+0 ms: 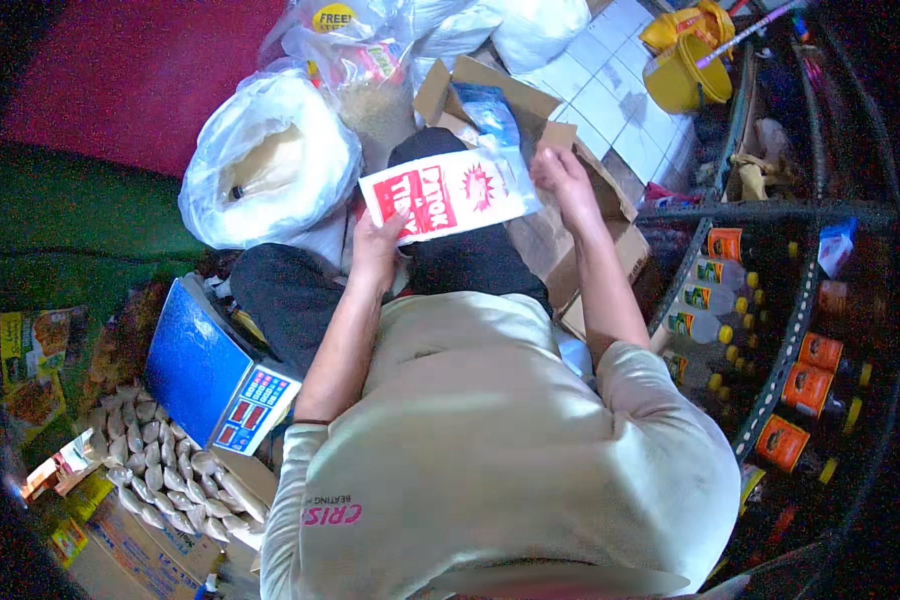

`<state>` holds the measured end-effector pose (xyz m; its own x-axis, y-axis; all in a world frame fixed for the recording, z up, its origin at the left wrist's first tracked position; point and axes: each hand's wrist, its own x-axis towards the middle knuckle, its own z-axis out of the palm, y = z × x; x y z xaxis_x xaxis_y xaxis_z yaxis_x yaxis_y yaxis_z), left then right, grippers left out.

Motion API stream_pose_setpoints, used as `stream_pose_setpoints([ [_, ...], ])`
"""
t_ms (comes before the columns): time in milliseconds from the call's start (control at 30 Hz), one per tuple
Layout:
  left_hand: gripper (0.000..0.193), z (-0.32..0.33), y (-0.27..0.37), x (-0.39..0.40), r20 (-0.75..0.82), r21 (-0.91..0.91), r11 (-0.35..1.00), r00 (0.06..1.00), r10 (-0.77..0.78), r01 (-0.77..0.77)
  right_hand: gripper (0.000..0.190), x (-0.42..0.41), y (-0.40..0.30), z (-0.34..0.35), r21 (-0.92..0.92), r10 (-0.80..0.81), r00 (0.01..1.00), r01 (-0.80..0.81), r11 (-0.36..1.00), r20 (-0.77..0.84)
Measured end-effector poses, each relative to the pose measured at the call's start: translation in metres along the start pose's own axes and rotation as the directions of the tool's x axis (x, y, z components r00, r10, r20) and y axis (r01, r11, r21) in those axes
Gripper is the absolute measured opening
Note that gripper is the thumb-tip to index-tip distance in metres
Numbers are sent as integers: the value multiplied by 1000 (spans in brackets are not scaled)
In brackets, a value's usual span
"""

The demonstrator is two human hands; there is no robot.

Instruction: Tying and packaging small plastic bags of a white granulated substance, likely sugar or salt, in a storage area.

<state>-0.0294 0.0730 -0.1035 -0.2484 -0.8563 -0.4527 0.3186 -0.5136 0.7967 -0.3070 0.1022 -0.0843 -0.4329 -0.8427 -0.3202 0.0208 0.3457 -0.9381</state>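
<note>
My left hand (379,244) grips one end of a flat plastic pack (450,196) with red print, held over my lap. At the pack's other end is my right hand (562,172), its fingers curled; whether it pinches anything is unclear. Beyond my left hand, a large white plastic sack (202,184) stands open, with pale powdery contents and a small dark object inside. Past the pack sits an open cardboard box (607,180) holding blue and clear plastic (491,112).
A blue digital scale (202,352) lies to my left, with many small filled packets (169,469) beside it. Shelves of bottles (709,300) run along my right. A yellow bucket (686,79) stands on white tiles at the far right; several white sacks (540,30) lie ahead.
</note>
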Motion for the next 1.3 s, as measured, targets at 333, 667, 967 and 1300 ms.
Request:
stream_pose_setpoints([
  [333,27,-16,-19,13,53,30,998,997,53,-54,22,-29,23,2,-101,-77,995,83,991,67],
  [667,27,-23,-22,22,36,13,990,989,141,-142,19,-32,-12,-4,-363,-348,918,394,844,187],
  [967,26,-31,-30,30,15,-84,995,998,60,-58,34,-33,19,14,-75,-109,874,163,984,473],
  [1300,30,-36,-36,32,78,-161,986,997,-27,40,56,-27,31,55,-387,-406,794,585,712,453],
])
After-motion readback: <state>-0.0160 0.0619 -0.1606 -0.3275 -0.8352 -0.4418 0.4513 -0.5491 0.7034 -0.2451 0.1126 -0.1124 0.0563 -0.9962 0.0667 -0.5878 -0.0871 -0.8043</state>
